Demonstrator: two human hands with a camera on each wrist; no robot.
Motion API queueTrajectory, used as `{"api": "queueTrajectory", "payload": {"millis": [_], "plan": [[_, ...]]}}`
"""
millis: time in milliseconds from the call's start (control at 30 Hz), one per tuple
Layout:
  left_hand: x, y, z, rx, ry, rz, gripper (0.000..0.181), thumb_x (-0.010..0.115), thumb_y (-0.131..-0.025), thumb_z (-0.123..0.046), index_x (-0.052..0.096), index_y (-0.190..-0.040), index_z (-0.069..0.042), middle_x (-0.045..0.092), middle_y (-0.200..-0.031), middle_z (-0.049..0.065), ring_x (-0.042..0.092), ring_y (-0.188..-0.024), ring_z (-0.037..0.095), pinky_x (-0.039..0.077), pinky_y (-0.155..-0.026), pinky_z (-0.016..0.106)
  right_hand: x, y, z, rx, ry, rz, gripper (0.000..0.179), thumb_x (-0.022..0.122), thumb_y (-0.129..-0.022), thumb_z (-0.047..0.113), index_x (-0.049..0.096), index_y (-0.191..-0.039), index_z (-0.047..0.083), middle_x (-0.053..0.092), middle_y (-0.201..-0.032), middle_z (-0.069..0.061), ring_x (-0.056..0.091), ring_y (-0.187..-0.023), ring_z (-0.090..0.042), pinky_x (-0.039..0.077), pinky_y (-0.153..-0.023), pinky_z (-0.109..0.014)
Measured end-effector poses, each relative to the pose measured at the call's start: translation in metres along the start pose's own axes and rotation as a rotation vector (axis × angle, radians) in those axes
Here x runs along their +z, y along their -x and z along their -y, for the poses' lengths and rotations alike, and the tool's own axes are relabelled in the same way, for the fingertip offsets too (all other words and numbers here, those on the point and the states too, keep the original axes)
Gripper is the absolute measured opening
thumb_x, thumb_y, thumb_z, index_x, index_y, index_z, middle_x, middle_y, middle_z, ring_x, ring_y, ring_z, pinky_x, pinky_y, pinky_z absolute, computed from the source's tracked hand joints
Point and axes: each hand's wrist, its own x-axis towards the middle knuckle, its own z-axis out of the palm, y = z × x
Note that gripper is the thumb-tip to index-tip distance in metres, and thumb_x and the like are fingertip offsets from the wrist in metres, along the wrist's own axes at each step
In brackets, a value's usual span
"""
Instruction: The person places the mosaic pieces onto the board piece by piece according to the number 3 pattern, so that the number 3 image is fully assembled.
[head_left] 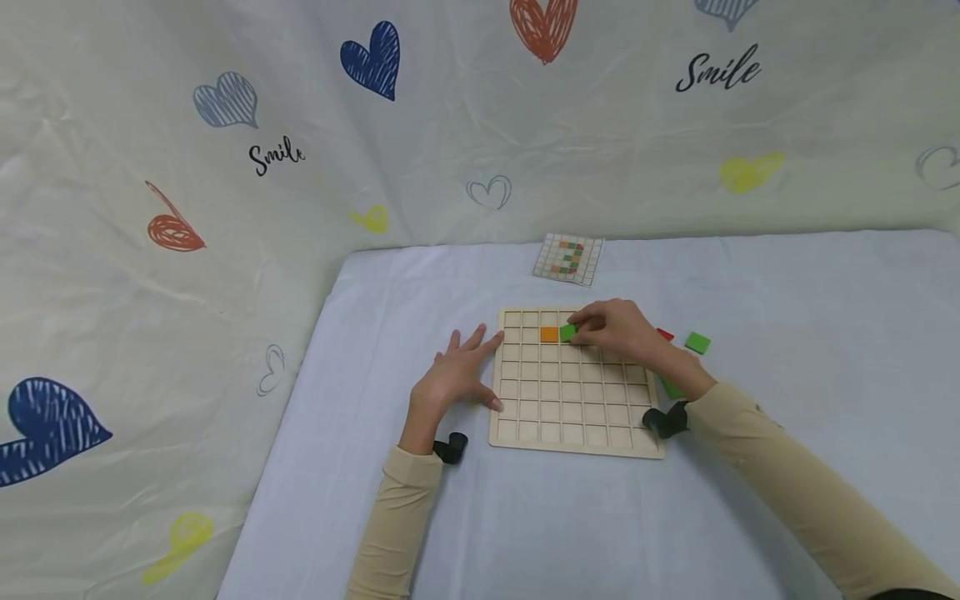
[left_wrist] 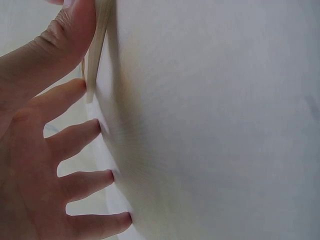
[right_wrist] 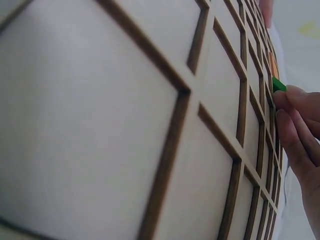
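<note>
My right hand [head_left: 615, 327] pinches a green square tile [head_left: 567, 332] over the wooden grid board [head_left: 573, 392], beside an orange tile [head_left: 549, 334] that lies in a cell of the second row. In the right wrist view the green tile [right_wrist: 278, 85] is tilted between thumb and fingertips, one edge down at the grid. My left hand [head_left: 453, 371] is spread at the board's left edge, thumb and index finger touching it. Seen from the left wrist, the other fingertips [left_wrist: 90, 177] rest on the white cloth beside the board's edge [left_wrist: 98, 47].
Behind the board lies a pattern card [head_left: 568, 259] with orange, green and red squares. To the right are a loose green tile [head_left: 697, 342], a red tile [head_left: 665, 334] and another green tile [head_left: 672, 388], the last two partly hidden by my right arm. A printed curtain [head_left: 450, 125] hangs behind.
</note>
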Motion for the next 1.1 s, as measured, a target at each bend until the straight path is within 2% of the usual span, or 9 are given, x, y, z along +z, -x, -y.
{"api": "queueTrajectory", "payload": {"millis": [300, 633, 967, 1100], "plan": [[-0.001, 0.0, 0.0, -0.004, -0.009, 0.004, 0.118, 0.096, -0.069, -0.03, 0.027, -0.164, -0.03, 0.011, -0.174, 0.002, -0.002, -0.159, 0.042, 0.013, -0.123, 0.069, 0.001, 0.0, 0.003, -0.061, 0.054, -0.014, 0.03, 0.081, -0.087, 0.009, 0.075, -0.113, -0.004, 0.077, -0.094, -0.012, 0.072, -0.085, -0.025, 0.056, -0.084, -0.046], [-0.001, 0.001, -0.001, -0.004, -0.011, 0.006, 0.117, 0.096, -0.069, -0.03, 0.027, -0.164, -0.03, 0.011, -0.174, 0.003, -0.001, -0.159, 0.042, 0.014, -0.123, 0.07, 0.001, 0.001, 0.003, -0.103, 0.136, -0.034, 0.025, 0.081, -0.085, 0.005, 0.077, -0.108, -0.005, 0.07, -0.095, -0.014, 0.065, -0.082, -0.024, 0.053, -0.074, -0.035], [0.0, 0.002, -0.001, 0.003, -0.01, 0.001, 0.117, 0.096, -0.069, -0.031, 0.028, -0.164, -0.029, 0.012, -0.174, 0.003, 0.0, -0.159, 0.043, 0.015, -0.122, 0.07, -0.002, 0.005, 0.004, -0.144, 0.129, -0.027, 0.024, 0.08, -0.086, 0.003, 0.076, -0.108, -0.006, 0.069, -0.093, -0.013, 0.065, -0.081, -0.024, 0.055, -0.075, -0.038], [-0.001, 0.002, -0.002, 0.004, -0.012, -0.001, 0.117, 0.096, -0.069, -0.03, 0.027, -0.164, -0.029, 0.011, -0.174, 0.003, 0.0, -0.159, 0.043, 0.015, -0.122, 0.07, -0.007, 0.01, 0.002, -0.157, 0.123, -0.033, 0.024, 0.077, -0.088, 0.002, 0.076, -0.111, -0.005, 0.071, -0.096, -0.015, 0.069, -0.086, -0.028, 0.058, -0.079, -0.044]]}}
